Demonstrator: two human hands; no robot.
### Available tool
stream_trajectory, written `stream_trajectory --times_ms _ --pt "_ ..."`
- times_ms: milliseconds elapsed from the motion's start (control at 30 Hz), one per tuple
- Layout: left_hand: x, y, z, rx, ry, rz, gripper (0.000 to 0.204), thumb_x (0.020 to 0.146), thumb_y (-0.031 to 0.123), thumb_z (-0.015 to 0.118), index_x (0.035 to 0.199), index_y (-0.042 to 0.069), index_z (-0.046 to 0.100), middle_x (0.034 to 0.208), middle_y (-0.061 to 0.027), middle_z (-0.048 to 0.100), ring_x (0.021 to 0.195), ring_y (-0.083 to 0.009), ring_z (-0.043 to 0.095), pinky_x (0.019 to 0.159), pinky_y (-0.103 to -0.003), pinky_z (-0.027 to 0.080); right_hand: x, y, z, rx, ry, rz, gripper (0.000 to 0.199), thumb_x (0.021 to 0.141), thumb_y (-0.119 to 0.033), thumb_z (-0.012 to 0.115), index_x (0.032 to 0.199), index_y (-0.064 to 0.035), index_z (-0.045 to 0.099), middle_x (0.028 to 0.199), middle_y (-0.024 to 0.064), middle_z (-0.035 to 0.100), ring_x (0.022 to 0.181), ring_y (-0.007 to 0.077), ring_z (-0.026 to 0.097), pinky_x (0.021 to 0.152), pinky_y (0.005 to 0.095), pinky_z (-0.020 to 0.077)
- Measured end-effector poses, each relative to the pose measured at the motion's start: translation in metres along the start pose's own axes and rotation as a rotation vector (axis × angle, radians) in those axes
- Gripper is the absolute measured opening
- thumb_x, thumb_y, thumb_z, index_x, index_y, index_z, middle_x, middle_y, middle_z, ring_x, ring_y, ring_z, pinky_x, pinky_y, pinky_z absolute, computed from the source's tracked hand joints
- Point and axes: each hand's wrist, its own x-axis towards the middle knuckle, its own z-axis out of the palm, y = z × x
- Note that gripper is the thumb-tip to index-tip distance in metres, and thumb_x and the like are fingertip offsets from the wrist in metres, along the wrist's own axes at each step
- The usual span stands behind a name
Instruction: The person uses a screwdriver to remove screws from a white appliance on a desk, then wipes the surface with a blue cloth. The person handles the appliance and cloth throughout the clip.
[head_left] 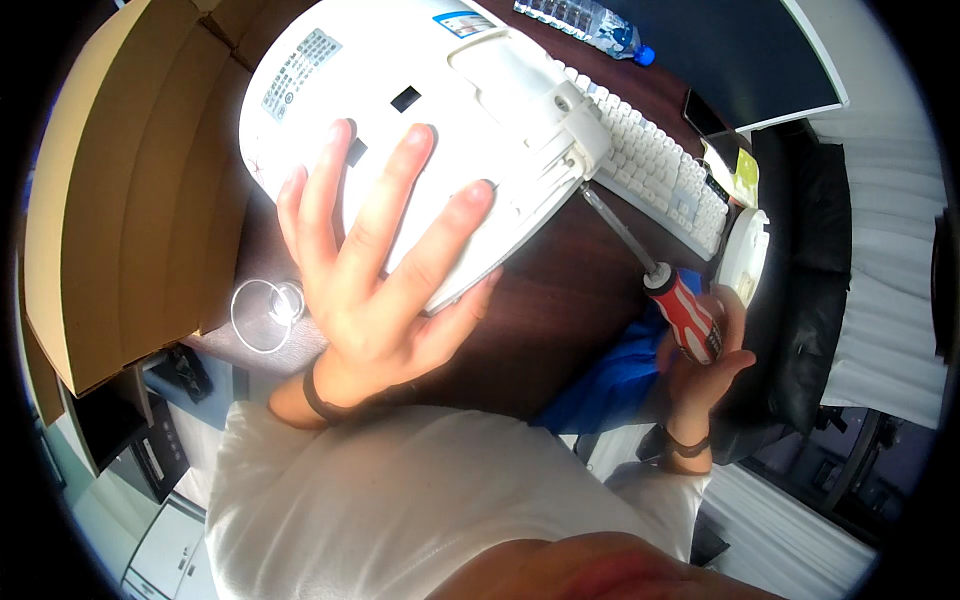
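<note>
White rounded plastic appliance (pixel 420 110), underside up | left hand (pixel 375 270) splayed flat on it | right hand (pixel 705 355) gripping red-handled screwdriver (pixel 660 275)

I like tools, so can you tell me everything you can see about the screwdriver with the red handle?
The screwdriver has a chunky red handle with black and white stripes, plastic or rubber by its look, and a thin shiny metal shaft. The right hand grips the handle. The tool lies slanted, its shaft pointing up and left across the dark brown desk. Its tip meets the edge of the white plastic appliance, which the left hand presses flat. The very tip cannot be made out.
</note>
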Motion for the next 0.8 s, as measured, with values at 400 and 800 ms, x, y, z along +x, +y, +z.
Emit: stream_trajectory --times_ms 400,800 --pt "0.0 0.002 -0.001 -0.006 0.009 -0.011 0.054 0.064 0.027 0.071 0.113 0.008 0.065 0.127 -0.0229 0.054 0.125 -0.0467 0.04 0.103 -0.056 0.024 0.012 0.014 -0.025 -0.557 0.161 -0.567 0.061 0.087 -0.058 0.052 0.108 -0.0004 0.047 0.079 0.0083 0.058 0.054 0.0092 0.053 0.045 0.0192 0.0397" --pt "-0.002 0.002 -0.002 0.005 0.001 -0.004 0.054 0.063 0.026 0.072 0.114 0.008 0.065 0.127 -0.0228 0.054 0.125 -0.0465 0.04 0.103 -0.056 0.024 0.01 -0.015 -0.029 0.439 -0.207 0.355 0.052 0.092 -0.044 0.049 0.121 -0.0021 0.042 0.083 0.0136 0.061 0.042 0.0135 0.045 0.037 0.0229 0.035"
